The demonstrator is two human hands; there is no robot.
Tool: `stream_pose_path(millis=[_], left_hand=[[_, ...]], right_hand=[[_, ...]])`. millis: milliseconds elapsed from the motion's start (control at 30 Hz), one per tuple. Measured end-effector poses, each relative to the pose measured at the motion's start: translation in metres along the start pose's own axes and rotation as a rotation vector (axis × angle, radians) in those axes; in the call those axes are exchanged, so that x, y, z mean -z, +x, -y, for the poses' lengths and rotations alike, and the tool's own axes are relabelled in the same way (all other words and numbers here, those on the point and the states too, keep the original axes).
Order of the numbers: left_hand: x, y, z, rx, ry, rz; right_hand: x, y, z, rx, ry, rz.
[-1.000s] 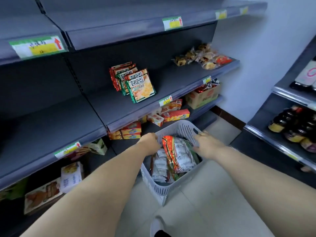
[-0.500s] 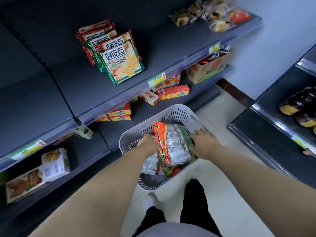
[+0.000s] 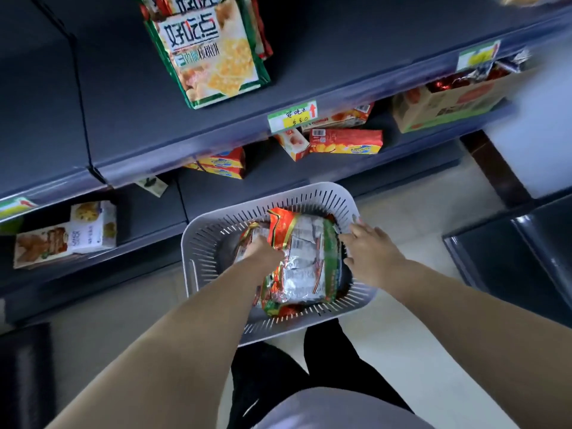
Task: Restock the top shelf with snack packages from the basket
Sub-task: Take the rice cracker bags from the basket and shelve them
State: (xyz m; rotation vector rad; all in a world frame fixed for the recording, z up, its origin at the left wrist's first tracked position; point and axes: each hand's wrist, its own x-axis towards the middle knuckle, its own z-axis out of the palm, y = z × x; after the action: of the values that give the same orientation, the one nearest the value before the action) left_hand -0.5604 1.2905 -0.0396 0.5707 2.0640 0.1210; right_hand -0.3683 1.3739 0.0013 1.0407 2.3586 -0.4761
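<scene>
Well left of the basket: two cookie boxes (image 3: 66,233) lie side by side on a low dark shelf, touching each other.
Up and left of the basket: a green-edged cracker box (image 3: 213,54) stands leaning back on a higher shelf, with more boxes packed behind it.
Basket (image 3: 198,249): white and slatted with rounded corners, it stands on the pale floor just in front of the shelving.
Left hand (image 3: 263,252): inside the basket, its fingers curl down round the left edge of the snack package and grip it; the fingertips are hidden.
Beside the left hand: a second packet (image 3: 249,236), partly covered, lies in the basket's left half.
Straight above the basket: a price tag (image 3: 292,116) with a red arrow sits on the shelf lip.
Snack package (image 3: 305,261): large and crinkled, red, green and silver, it lies lengthwise in the middle of the basket, between both hands.
Above the basket, slightly right: red boxes (image 3: 345,140) lie flat on the shelf under the tag.
Right hand (image 3: 371,255): at the basket's right rim, its fingers are spread and nearly straight and touch the package's right edge.
Up and far right of the basket: an open cardboard box (image 3: 445,103) holds shiny red wrappers.
</scene>
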Motion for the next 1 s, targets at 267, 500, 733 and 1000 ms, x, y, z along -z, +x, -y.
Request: stream_pose_path(millis=[267,500,733,1000], left_hand=[[-0.029,0.018,0.006,0.147,-0.081,0.016],[-0.037,0.028,0.006,0.209,-0.233,-0.018],[-0.037,-0.003,-0.016,0.054,-0.218,-0.031],[-0.005,-0.051,-0.026,-0.076,-0.461,-0.189]], right_hand=[[-0.007,0.022,-0.015,0.138,0.054,-0.046],[-0.002,0.022,-0.02,0.147,0.038,-0.017],[0.005,0.018,-0.015,0.226,0.011,-0.002],[0.017,-0.001,0.005,0.131,0.252,-0.023]])
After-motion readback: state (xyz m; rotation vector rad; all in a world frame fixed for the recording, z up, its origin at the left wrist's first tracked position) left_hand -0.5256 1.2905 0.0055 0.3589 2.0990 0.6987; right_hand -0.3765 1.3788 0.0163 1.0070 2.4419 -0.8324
